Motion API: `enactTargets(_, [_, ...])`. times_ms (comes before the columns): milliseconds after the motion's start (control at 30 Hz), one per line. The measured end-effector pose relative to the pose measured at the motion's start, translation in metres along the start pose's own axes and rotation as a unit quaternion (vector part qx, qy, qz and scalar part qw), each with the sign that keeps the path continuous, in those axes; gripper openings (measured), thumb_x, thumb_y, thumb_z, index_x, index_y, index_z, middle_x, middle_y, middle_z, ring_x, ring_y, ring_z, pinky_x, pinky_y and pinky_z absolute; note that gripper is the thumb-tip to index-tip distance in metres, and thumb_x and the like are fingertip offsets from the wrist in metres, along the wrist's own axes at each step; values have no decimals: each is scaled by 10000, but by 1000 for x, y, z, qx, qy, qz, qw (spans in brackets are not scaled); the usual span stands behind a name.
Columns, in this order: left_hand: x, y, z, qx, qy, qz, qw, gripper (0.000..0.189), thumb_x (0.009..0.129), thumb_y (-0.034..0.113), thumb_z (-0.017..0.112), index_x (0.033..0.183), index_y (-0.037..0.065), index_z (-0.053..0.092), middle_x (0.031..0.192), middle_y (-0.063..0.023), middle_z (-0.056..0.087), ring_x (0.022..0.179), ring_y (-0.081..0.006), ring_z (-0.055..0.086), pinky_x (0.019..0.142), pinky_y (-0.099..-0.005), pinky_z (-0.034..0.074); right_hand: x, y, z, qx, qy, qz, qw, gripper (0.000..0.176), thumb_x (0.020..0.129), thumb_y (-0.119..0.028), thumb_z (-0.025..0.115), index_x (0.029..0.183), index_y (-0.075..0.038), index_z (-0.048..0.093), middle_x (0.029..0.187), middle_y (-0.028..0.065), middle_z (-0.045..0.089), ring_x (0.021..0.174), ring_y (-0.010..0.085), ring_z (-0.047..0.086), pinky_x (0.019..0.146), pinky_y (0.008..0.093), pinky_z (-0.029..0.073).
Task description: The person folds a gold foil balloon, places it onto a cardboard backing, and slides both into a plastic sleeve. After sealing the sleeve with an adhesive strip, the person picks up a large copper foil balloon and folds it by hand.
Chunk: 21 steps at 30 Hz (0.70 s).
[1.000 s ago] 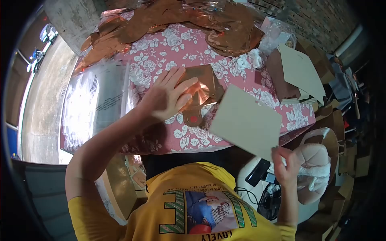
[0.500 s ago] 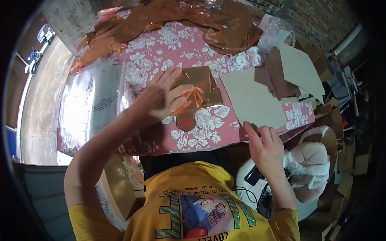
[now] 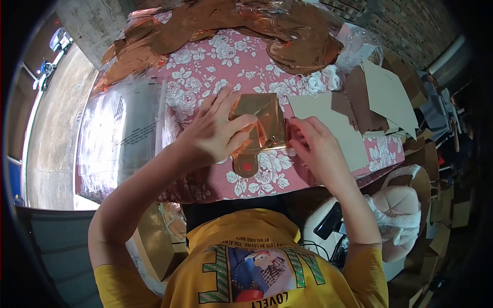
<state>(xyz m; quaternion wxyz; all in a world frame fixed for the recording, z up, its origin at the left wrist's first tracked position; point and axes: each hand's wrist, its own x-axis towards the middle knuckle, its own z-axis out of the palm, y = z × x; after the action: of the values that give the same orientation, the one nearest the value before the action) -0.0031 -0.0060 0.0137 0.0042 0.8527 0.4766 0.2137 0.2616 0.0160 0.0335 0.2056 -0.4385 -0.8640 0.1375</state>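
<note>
Folded copper foil balloon (image 3: 259, 120) lies mid-table (image 3: 215, 61) on the floral cloth, its right edge against a grey card sheet (image 3: 321, 115). My left hand (image 3: 215, 134) is open and flat, pressing on the foil's left half. My right hand (image 3: 316, 149) has its fingertips at the foil's right edge; I cannot tell whether they pinch or only touch. Step in hand, I judge: flattening the fold. The next move calls for a steady hold-down and even pressure along the crease.

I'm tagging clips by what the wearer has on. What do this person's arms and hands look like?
The left hand and the right hand are bare: no gloves, rings or watch visible. Forearms are uncovered. Short yellow sleeves end above the elbows, part of a yellow T-shirt printed with green striped letters and a cartoon figure.
</note>
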Motion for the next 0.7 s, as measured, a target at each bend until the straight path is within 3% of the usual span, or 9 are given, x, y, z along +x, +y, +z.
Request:
enactTargets(67, [0,2,1,39,-4,-6,999,326,902,266,646,1207,151,645,1412,-279,432,1359,-480,363,1107,-602,240,5,3,1,129,-22,52,990,383,854,-19,665,1228,-4,589,1051,136,606,932,287,661,819,370,552])
enactTargets(133, [0,4,1,21,-49,-36,998,355,953,260,580,1296,168,586,1487,-231,364,1437,-482,250,1128,-668,126,6,3,4,143,-12,50,988,380,854,-6,663,1227,-2,590,1033,135,610,901,276,673,804,364,560])
enactTargets(167, [0,6,4,18,-51,-36,998,355,953,260,580,1296,168,586,1487,-231,364,1437,-482,250,1128,-668,126,6,3,6,157,-1,46,986,377,854,6,661,1225,1,592,1015,133,614,870,265,686,790,359,567])
enactTargets(267, [2,15,13,-23,-49,-60,997,383,958,274,570,1329,184,543,1511,-232,316,1440,-482,230,1129,-663,144,4,4,9,148,5,43,988,377,851,8,666,1221,3,593,1022,132,612,883,258,688,792,350,569])
enactTargets(467, [6,36,25,50,-32,-110,992,399,952,273,574,1331,169,509,1520,-256,263,1444,-477,210,1100,-652,230,5,5,8,155,0,38,987,398,849,13,670,1238,-6,586,1020,129,610,892,246,691,785,339,575])
enactTargets(533, [5,38,29,68,32,-96,993,408,941,263,584,1328,162,506,1518,-252,263,1441,-470,211,1079,-653,258,5,5,8,157,4,33,987,403,850,13,670,1243,-8,583,1019,129,610,890,245,691,787,337,575])
enactTargets(633, [2,43,25,33,62,-107,992,426,911,221,620,1318,145,520,1403,-221,354,1384,-455,284,1057,-633,281,5,7,9,173,-3,28,985,413,851,15,669,1252,-13,579,1018,129,610,889,244,690,789,333,577])
enactTargets(700, [1,45,24,17,100,-103,989,443,880,185,660,1302,133,537,1297,-216,392,1257,-435,376,1021,-559,336,9,9,7,186,-5,24,982,417,852,17,667,1257,-16,576,1018,129,609,891,244,689,788,330,578])
